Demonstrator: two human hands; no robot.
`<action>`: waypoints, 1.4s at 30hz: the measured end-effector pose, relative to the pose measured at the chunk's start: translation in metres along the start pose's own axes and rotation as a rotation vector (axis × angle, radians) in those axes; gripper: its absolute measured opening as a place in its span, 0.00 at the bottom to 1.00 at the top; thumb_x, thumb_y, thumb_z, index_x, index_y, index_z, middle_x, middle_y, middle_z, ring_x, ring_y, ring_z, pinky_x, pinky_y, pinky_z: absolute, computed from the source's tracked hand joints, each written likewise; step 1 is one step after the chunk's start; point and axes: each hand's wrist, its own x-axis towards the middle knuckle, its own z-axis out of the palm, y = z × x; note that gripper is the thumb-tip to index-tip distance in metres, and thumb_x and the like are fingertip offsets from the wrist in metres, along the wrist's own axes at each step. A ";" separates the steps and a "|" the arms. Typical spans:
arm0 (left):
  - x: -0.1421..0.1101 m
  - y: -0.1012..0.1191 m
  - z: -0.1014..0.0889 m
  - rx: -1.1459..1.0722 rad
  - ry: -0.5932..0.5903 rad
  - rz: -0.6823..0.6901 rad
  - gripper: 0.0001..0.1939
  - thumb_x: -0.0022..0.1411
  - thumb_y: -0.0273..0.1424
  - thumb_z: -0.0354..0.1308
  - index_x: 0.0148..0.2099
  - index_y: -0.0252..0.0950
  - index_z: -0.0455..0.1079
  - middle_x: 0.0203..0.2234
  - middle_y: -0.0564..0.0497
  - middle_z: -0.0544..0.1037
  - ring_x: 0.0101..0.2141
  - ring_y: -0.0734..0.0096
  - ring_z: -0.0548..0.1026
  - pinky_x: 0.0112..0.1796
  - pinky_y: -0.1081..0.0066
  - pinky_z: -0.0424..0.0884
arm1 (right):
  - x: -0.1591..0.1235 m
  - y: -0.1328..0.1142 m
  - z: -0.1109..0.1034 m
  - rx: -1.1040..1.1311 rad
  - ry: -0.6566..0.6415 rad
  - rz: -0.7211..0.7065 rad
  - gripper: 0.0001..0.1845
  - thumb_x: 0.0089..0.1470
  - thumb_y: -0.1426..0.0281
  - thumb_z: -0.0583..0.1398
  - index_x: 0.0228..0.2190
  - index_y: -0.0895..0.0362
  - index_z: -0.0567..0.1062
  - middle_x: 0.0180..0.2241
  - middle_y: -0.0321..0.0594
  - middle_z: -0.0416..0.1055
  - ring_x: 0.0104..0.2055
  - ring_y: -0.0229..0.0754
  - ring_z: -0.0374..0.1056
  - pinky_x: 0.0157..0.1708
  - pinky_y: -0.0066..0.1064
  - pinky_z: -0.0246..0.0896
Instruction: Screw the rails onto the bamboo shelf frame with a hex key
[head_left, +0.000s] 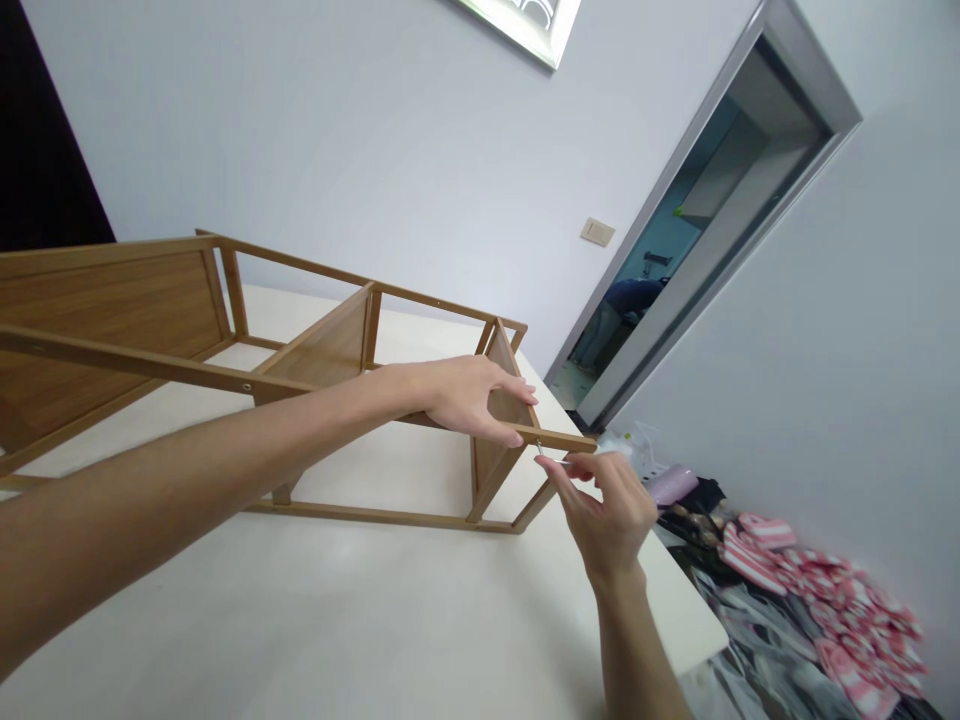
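Note:
A wooden shelf unit lies on its side on a white table, its panels standing upright between long rails. My left hand reaches across the unit and grips it near its right end. Its thumb lies by the front rail, its fingers over the edge of the end panel. Just right of it, my right hand pinches a small, thin metal hex key. The tip of the key meets the rail at a screw point below my left thumb. The palm side of my left hand is partly hidden.
Beyond the table's right edge lies a heap of clothes, some pink-striped, with a purple roll beside it. A pale wall stands behind the table. A doorway opens at the right, with a person partly visible through it.

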 end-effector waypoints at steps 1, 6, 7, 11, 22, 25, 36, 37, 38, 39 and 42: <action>0.000 0.000 0.000 0.002 -0.002 0.000 0.35 0.62 0.51 0.65 0.68 0.46 0.71 0.70 0.53 0.67 0.69 0.56 0.67 0.70 0.61 0.57 | -0.002 -0.002 0.001 -0.011 -0.023 0.003 0.16 0.60 0.65 0.71 0.28 0.53 0.71 0.21 0.30 0.68 0.22 0.35 0.64 0.26 0.29 0.61; 0.000 -0.003 0.001 -0.020 0.009 0.002 0.36 0.61 0.53 0.64 0.68 0.46 0.71 0.71 0.53 0.67 0.69 0.56 0.65 0.70 0.60 0.56 | -0.019 -0.025 0.013 0.035 -0.101 0.161 0.13 0.70 0.66 0.61 0.31 0.55 0.74 0.18 0.30 0.70 0.19 0.33 0.67 0.22 0.27 0.57; 0.000 -0.004 0.002 -0.023 0.012 0.005 0.36 0.62 0.54 0.64 0.68 0.47 0.71 0.71 0.53 0.67 0.70 0.56 0.65 0.70 0.60 0.56 | -0.024 -0.031 0.017 0.065 -0.103 0.217 0.10 0.72 0.66 0.59 0.36 0.55 0.75 0.19 0.30 0.72 0.19 0.33 0.69 0.21 0.25 0.58; -0.001 -0.004 0.002 -0.022 0.012 0.010 0.35 0.62 0.52 0.64 0.67 0.47 0.72 0.70 0.54 0.67 0.69 0.56 0.66 0.70 0.61 0.57 | -0.040 -0.055 0.030 0.234 -0.097 0.415 0.14 0.72 0.70 0.56 0.57 0.57 0.65 0.26 0.31 0.80 0.22 0.35 0.75 0.22 0.22 0.66; 0.000 -0.003 0.002 -0.031 0.007 0.001 0.34 0.61 0.51 0.65 0.67 0.48 0.72 0.70 0.54 0.67 0.69 0.55 0.66 0.70 0.61 0.57 | -0.031 -0.055 0.026 0.373 -0.191 0.275 0.16 0.66 0.73 0.64 0.53 0.52 0.70 0.44 0.42 0.83 0.31 0.36 0.78 0.28 0.28 0.76; 0.000 -0.003 0.002 -0.036 0.003 -0.007 0.36 0.61 0.51 0.65 0.68 0.46 0.71 0.71 0.54 0.66 0.70 0.55 0.65 0.70 0.61 0.57 | -0.023 -0.048 0.023 0.312 -0.166 0.116 0.15 0.66 0.73 0.65 0.52 0.53 0.72 0.39 0.39 0.84 0.30 0.36 0.78 0.29 0.28 0.74; 0.002 -0.006 0.001 -0.019 -0.009 0.021 0.38 0.61 0.56 0.63 0.69 0.46 0.70 0.71 0.53 0.66 0.70 0.56 0.65 0.69 0.62 0.58 | 0.034 -0.019 0.019 -0.019 0.030 -0.260 0.06 0.63 0.74 0.67 0.38 0.52 0.75 0.22 0.31 0.73 0.21 0.35 0.66 0.26 0.31 0.60; 0.002 -0.005 0.001 -0.017 -0.005 0.024 0.37 0.61 0.55 0.63 0.69 0.46 0.70 0.71 0.54 0.66 0.70 0.56 0.65 0.69 0.63 0.57 | 0.038 -0.017 0.019 -0.023 0.039 -0.210 0.05 0.64 0.73 0.66 0.37 0.52 0.74 0.22 0.30 0.73 0.21 0.34 0.66 0.25 0.30 0.60; 0.001 -0.005 0.001 -0.015 -0.003 0.025 0.37 0.62 0.55 0.63 0.69 0.47 0.70 0.71 0.54 0.66 0.70 0.57 0.65 0.70 0.63 0.57 | 0.042 -0.015 0.019 -0.026 0.041 -0.153 0.04 0.65 0.72 0.64 0.37 0.53 0.74 0.22 0.30 0.72 0.20 0.34 0.65 0.24 0.29 0.59; 0.001 -0.004 0.001 -0.014 -0.003 0.024 0.36 0.62 0.54 0.63 0.69 0.47 0.71 0.71 0.55 0.66 0.69 0.57 0.66 0.70 0.63 0.57 | 0.044 -0.014 0.019 -0.024 0.034 -0.095 0.02 0.66 0.72 0.63 0.38 0.53 0.75 0.22 0.29 0.71 0.20 0.33 0.65 0.24 0.28 0.59; 0.001 -0.003 0.000 -0.012 -0.006 0.015 0.36 0.62 0.53 0.64 0.68 0.47 0.71 0.71 0.54 0.66 0.69 0.56 0.66 0.70 0.62 0.57 | 0.043 -0.013 0.014 -0.006 -0.001 0.006 0.03 0.68 0.71 0.62 0.43 0.53 0.76 0.24 0.29 0.74 0.20 0.32 0.66 0.24 0.27 0.61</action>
